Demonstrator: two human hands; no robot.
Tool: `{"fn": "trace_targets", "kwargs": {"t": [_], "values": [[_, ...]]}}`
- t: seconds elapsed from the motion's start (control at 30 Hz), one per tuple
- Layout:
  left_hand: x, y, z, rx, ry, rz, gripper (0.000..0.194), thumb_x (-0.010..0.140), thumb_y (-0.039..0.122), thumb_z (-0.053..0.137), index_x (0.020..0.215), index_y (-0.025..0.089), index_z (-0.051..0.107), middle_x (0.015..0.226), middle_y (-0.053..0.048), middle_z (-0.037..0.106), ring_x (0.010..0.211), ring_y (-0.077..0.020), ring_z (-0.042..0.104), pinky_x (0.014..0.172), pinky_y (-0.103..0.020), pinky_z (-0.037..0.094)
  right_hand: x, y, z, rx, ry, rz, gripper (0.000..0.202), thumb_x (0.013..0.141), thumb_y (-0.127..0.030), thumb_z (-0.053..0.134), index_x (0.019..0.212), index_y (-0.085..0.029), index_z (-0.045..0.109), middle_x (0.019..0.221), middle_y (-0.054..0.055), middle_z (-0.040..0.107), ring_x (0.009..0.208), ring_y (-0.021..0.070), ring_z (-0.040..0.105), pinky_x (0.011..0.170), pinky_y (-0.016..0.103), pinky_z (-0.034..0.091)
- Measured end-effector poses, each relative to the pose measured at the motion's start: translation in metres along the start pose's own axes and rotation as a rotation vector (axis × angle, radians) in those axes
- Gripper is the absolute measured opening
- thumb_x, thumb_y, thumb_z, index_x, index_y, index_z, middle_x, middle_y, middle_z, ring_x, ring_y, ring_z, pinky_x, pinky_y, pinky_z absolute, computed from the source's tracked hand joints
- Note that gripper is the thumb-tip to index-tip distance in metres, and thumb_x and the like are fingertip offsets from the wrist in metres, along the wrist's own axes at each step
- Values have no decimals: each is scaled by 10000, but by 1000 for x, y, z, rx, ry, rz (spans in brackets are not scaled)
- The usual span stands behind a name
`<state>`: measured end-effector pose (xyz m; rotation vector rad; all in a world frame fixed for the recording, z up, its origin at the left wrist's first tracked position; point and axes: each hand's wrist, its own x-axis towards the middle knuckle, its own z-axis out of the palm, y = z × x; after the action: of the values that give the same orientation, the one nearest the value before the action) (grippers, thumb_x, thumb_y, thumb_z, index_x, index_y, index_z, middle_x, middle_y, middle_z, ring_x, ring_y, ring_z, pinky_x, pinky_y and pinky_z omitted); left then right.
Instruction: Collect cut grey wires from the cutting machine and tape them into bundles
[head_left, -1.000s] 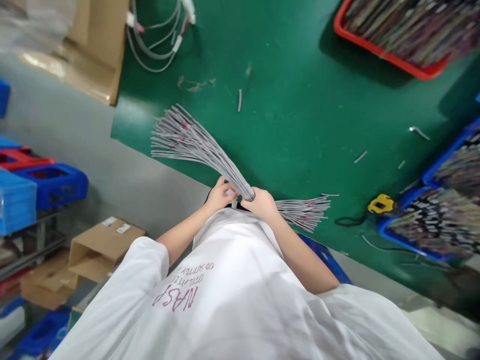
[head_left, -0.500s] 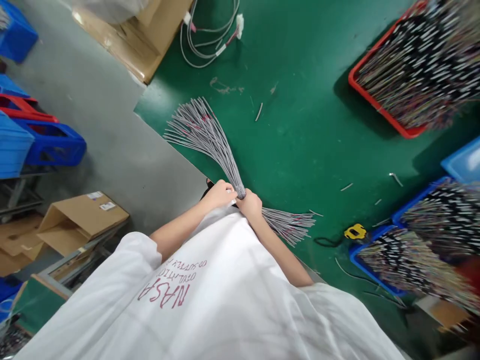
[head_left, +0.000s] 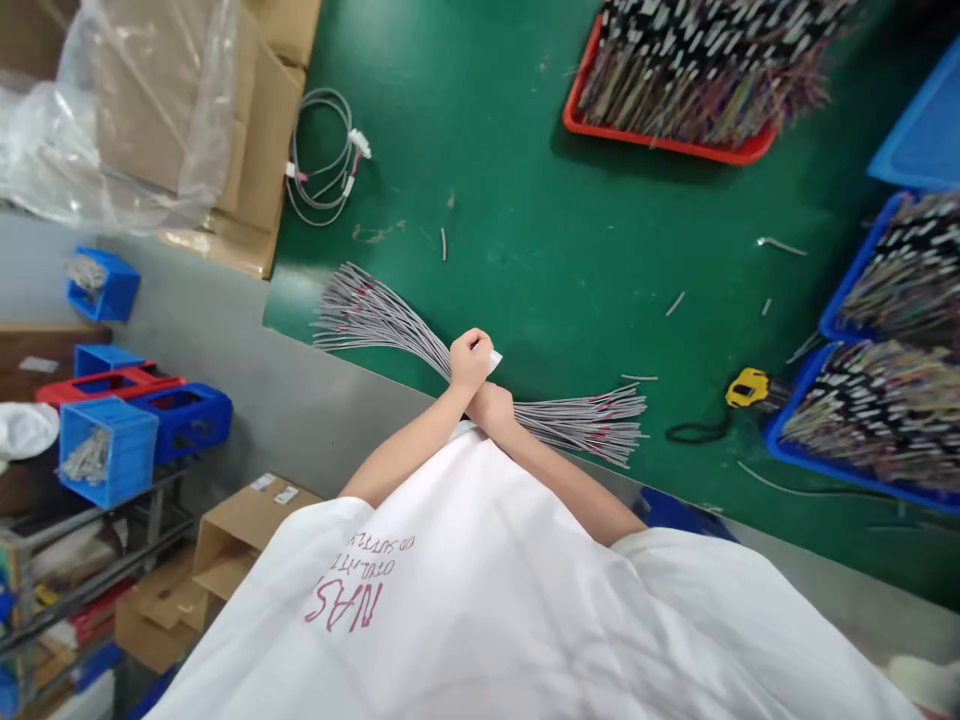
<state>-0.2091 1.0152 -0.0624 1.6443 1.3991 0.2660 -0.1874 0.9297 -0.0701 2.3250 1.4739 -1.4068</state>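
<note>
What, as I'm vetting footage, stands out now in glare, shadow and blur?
Head view throughout: glare streaks the clear plastic; sheen brightens the left corner of the green table; a shadow edges the red tray; the gray wire bundle looks fairly clear; the colored wires smear toward the tray's right side.

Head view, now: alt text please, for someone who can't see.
A person's left hand, holding something white, and right hand are close together, with gray cables fanning out to both sides over a green table. A wire-filled red tray stands beyond.
</note>
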Motion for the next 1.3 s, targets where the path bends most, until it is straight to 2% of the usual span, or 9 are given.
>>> {"fn": "trace_targets", "kwargs": {"t": [0.17, 0.33, 0.5, 0.6, 0.67, 0.77, 0.93, 1.1, 1.3], "values": [[14, -8, 17, 209, -37, -19, 176, 886, 284, 415, 754, 235, 519, 767, 8, 599, 736, -153, 561, 709, -285, 451, 5, 3, -2, 28, 42, -20, 288, 937, -252, 459, 910, -128, 717, 902, 160, 742, 878, 256, 720, 766, 301, 513], [31, -13, 11, 300, -139, 89, 297, 926, 440, 440, 1047, 215, 592, 1053, -102, 662, 998, -236, 617, 914, -396, 462, 3, -1, -6, 6, 56, 20, 345, 930, -425, 503, 1041, -154, 685, 959, 141, 744, 895, 257, 720, 773, 309, 514], [8, -51, -58, 452, -120, 380, 447, 951, 425, 404, 1345, 230, 482, 1357, -126, 550, 1334, -252, 451, 1149, -462, 312, 1, -1, -13, -9, 40, 34, 349, 835, -424, 625, 1078, -174, 630, 989, 117, 740, 915, 245, 714, 772, 288, 499], [-33, -98, -108, 546, -107, 412, 400, 971, 328, 288, 1224, 233, 584, 1133, -138, 655, 1150, -260, 595, 1021, -459, 463, 1, 0, -14, 10, 48, 37, 319, 828, -416, 623, 1034, -173, 627, 958, 110, 739, 898, 244, 714, 763, 284, 493], [-51, -127, -123, 576, -186, 437, 349, 946, 340, 367, 1154, 254, 633, 1073, -126, 683, 1074, -279, 638, 983, -479, 497, 2, 1, -13, 14, 53, 40, 292, 836, -397, 612, 1016, -168, 628, 942, 112, 739, 894, 244, 713, 765, 283, 487], [-41, -153, -109, 595, -297, 506, 430, 891, 403, 512, 1275, 224, 583, 1292, -141, 622, 1264, -318, 545, 1119, -520, 394, 4, 2, -10, 9, 60, 32, 281, 824, -390, 619, 999, -170, 630, 935, 112, 740, 902, 250, 710, 767, 283, 480], [31, -149, -53, 574, -367, 806, 696, 925, 401, 488, 1497, 71, 269, 1553, -230, 317, 1498, -315, 165, 1207, -556, 214, 4, 2, -8, 4, 54, 15, 298, 794, -397, 630, 1005, -188, 646, 939, 92, 748, 882, 250, 706, 745, 281, 470], [61, -135, -41, 440, -520, 1165, 515, 955, 321, 489, 1456, 315, 371, 1525, -62, 431, 1469, -225, 288, 1221, -512, 211, -4, 3, -8, 34, 52, -38, 337, 781, -379, 625, 1073, -213, 650, 955, 66, 753, 866, 236, 703, 720, 276, 456], [61, -123, -32, 337, -696, 1159, 297, 934, 324, 529, 1214, 305, 625, 1312, -39, 614, 1366, -221, 449, 1194, -463, 282, -13, 6, -6, 23, 16, -3, 288, 783, -373, 616, 1015, -205, 649, 885, 55, 746, 820, 221, 692, 687, 268, 423]]}}
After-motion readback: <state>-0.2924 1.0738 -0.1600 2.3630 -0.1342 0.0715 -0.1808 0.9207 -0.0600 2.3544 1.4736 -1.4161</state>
